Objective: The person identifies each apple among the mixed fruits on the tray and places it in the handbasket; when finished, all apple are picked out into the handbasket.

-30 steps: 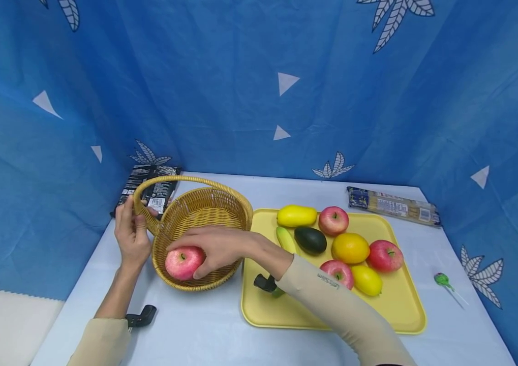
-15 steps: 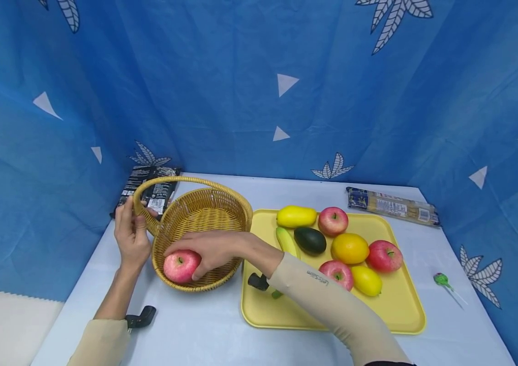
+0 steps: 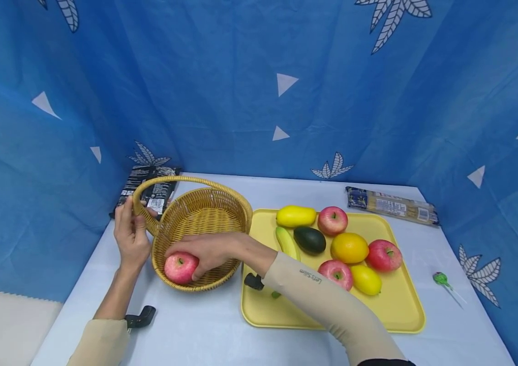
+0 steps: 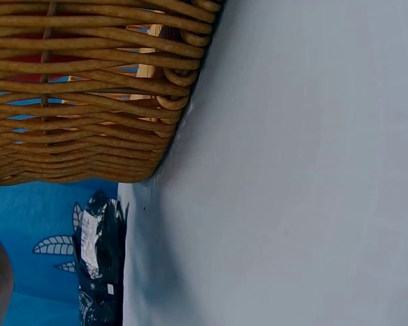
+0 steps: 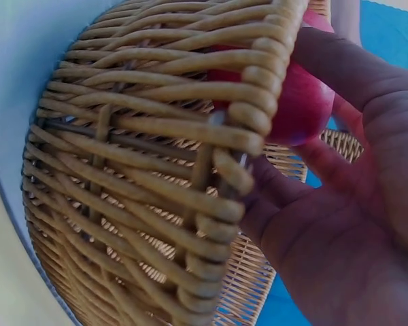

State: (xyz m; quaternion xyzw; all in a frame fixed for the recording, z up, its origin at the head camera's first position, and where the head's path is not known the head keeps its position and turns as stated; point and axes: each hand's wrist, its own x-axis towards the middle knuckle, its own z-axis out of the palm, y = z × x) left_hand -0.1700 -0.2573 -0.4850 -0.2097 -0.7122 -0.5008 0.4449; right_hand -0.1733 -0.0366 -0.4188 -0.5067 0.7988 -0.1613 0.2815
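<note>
A wicker basket [image 3: 208, 208] with a tall arched handle stands left of centre in the head view. My left hand [image 3: 131, 239] grips the left foot of that handle. Inside the basket's near-left part, my right hand [image 3: 210, 251] holds a red apple [image 3: 181, 268], fingers over its top and thumb at its near side. In the right wrist view the apple [image 5: 302, 105] shows beyond the woven rim, with the hand [image 5: 353, 190] curled about it. The left wrist view has mainly the basket's outer wall [image 4: 88, 88]; the left fingers are mostly out of that picture.
Right of the basket, a yellow tray [image 3: 405, 315] bears several fruits, among them an avocado [image 3: 310, 240], a banana [image 3: 287, 242] and a lemon [image 3: 366, 279]. A noodle packet [image 3: 393, 206] lies behind it, a lollipop [image 3: 442, 279] at right. Black packets [image 3: 140, 180] lie behind the basket.
My right hand has shifted slightly left and lower within the basket, with the apple in it. The left hand stays on the handle, and the basket has not moved.
</note>
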